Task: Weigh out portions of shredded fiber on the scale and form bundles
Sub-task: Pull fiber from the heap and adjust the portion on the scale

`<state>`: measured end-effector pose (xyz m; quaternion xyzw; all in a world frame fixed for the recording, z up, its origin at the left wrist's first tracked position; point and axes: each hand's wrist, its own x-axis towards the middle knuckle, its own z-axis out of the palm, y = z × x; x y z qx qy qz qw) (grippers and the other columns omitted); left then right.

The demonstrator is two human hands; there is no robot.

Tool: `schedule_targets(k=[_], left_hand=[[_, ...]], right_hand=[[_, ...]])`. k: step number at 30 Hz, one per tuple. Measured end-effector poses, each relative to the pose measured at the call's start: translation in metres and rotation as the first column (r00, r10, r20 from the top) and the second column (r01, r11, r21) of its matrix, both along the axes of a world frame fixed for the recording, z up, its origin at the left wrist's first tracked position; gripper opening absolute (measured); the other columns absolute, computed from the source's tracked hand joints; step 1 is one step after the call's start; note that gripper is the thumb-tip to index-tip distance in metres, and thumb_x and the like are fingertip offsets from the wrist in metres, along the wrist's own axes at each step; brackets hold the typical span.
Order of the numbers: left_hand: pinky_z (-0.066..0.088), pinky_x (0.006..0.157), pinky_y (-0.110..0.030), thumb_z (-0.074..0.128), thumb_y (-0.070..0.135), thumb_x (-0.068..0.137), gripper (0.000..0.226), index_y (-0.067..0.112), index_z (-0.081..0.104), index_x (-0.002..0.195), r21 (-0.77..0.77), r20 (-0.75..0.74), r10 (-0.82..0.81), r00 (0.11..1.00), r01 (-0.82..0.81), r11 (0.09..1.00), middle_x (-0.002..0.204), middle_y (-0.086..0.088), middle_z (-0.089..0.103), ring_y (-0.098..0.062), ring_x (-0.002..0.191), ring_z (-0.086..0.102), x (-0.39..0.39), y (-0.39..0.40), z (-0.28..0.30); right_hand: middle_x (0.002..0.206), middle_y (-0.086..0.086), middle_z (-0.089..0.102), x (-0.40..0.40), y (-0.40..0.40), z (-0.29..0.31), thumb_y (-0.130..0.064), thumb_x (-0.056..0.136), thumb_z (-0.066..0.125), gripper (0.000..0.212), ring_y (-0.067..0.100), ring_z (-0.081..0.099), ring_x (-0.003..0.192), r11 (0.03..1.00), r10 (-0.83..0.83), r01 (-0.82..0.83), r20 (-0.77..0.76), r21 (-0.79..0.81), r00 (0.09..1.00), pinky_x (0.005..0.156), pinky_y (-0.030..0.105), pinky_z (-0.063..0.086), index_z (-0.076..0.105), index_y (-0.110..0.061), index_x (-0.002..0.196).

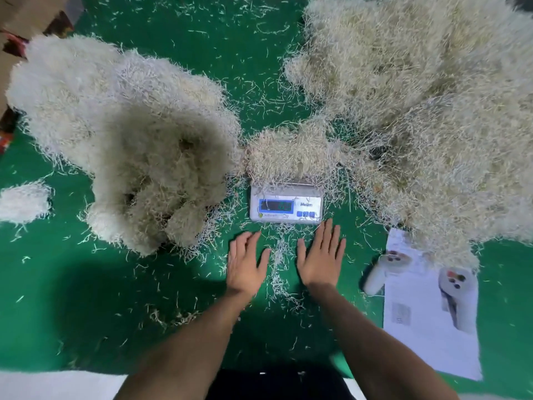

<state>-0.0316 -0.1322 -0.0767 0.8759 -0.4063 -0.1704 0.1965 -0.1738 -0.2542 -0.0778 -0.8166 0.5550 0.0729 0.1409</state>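
Fiber portion (284,157) sits weighing on the scale (286,204); your left hand (246,265) and right hand (321,259) lie flat, empty. Next, likely read the display, then gather.

Scale (286,204) sits centre on the mat (86,313), a portion of fiber (288,155) heaped on its platform. Large pile (124,134) to its left, larger heap (418,111) to its right and behind. Left hand (246,265) and right hand (321,256) lie flat just in front of the scale, loose strands (278,264) between them. Paper sheet (429,307) near right, two controllers (383,269) on it.
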Motion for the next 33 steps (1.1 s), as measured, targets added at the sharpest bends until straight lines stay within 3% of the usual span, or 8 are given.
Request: schedule_targets(k=[3,6,10,19,26,29,31,33], left_hand=[[0.032,0.117,-0.043,0.041,0.048,0.104,0.058,0.018,0.039,0.153,0.018,0.165,-0.017,0.986,0.015,1.000,0.151,-0.001,0.040,-0.021,0.138,0.038,-0.009,0.007,-0.017],[0.021,0.124,-0.047,0.045,0.040,0.101,0.059,0.014,0.039,0.154,-0.056,0.191,-0.049,0.980,0.060,0.997,0.160,0.000,0.038,-0.017,0.151,0.028,-0.006,0.004,-0.028],[0.013,0.127,-0.044,0.039,0.040,0.100,0.062,0.015,0.033,0.157,-0.021,0.198,-0.060,0.978,0.065,0.998,0.165,0.003,0.028,-0.011,0.155,0.014,-0.005,0.002,-0.029],[0.014,0.127,-0.045,0.041,0.038,0.099,0.062,0.016,0.034,0.156,-0.027,0.222,-0.052,0.974,0.059,0.998,0.165,0.003,0.030,-0.011,0.155,0.014,-0.007,0.002,-0.030],[0.016,0.126,-0.046,0.046,0.038,0.098,0.062,0.017,0.037,0.155,-0.082,0.216,-0.040,0.976,0.059,0.995,0.164,0.005,0.031,-0.011,0.155,0.016,-0.006,0.001,-0.029],[0.018,0.124,-0.045,0.043,0.047,0.099,0.058,0.021,0.040,0.151,-0.046,0.171,0.003,0.985,0.005,0.999,0.159,0.007,0.038,-0.011,0.150,0.026,-0.004,-0.005,-0.018],[0.027,0.117,-0.040,0.044,0.053,0.100,0.052,0.021,0.049,0.141,-0.114,0.080,0.074,0.994,-0.065,0.991,0.142,0.006,0.054,-0.013,0.132,0.044,0.006,-0.021,-0.003],[0.039,0.107,-0.037,0.050,0.052,0.099,0.043,0.022,0.054,0.129,-0.223,-0.044,0.139,0.989,-0.145,0.964,0.122,0.004,0.061,-0.014,0.113,0.056,0.017,-0.036,0.017]], right_hand=[[0.172,0.010,-0.006,-0.004,0.001,-0.013,-0.057,0.106,0.016,0.076,0.028,-0.011,0.158,0.997,0.011,-0.009,0.017,-0.081,1.000,0.128,0.051,0.003,0.011,-0.007,0.163],[0.172,0.009,0.000,-0.003,0.001,-0.022,-0.055,0.104,0.025,0.075,0.027,-0.006,0.159,0.992,-0.024,0.030,0.045,-0.125,0.999,0.128,0.052,0.007,0.020,-0.007,0.162],[0.173,0.008,-0.003,-0.002,0.003,-0.026,-0.055,0.102,0.028,0.077,0.026,-0.008,0.159,0.989,-0.047,0.050,0.026,-0.136,0.999,0.128,0.052,0.007,0.019,-0.008,0.162],[0.173,0.008,-0.005,-0.002,0.004,-0.028,-0.056,0.102,0.025,0.078,0.026,-0.009,0.159,0.982,-0.035,0.034,-0.002,-0.185,0.999,0.128,0.053,0.009,0.017,-0.008,0.163],[0.173,0.007,0.006,-0.003,0.003,-0.024,-0.052,0.102,0.032,0.074,0.025,-0.002,0.159,0.981,-0.018,0.037,0.103,-0.193,0.995,0.128,0.049,0.003,0.021,-0.009,0.162],[0.164,0.008,0.034,-0.002,-0.009,-0.008,-0.055,0.104,0.026,0.065,0.026,0.024,0.153,0.985,-0.087,0.120,0.243,-0.121,0.966,0.126,0.048,0.015,0.042,-0.013,0.151],[0.139,0.010,0.057,0.004,-0.036,0.013,-0.058,0.105,0.026,0.063,0.028,0.049,0.131,0.981,-0.136,0.177,0.366,-0.080,0.921,0.115,0.047,0.034,0.055,-0.012,0.137],[0.119,0.008,0.064,0.011,-0.064,0.039,-0.055,0.105,0.033,0.056,0.023,0.058,0.111,0.979,-0.144,0.194,0.466,-0.061,0.873,0.105,0.044,0.042,0.058,-0.011,0.127]])
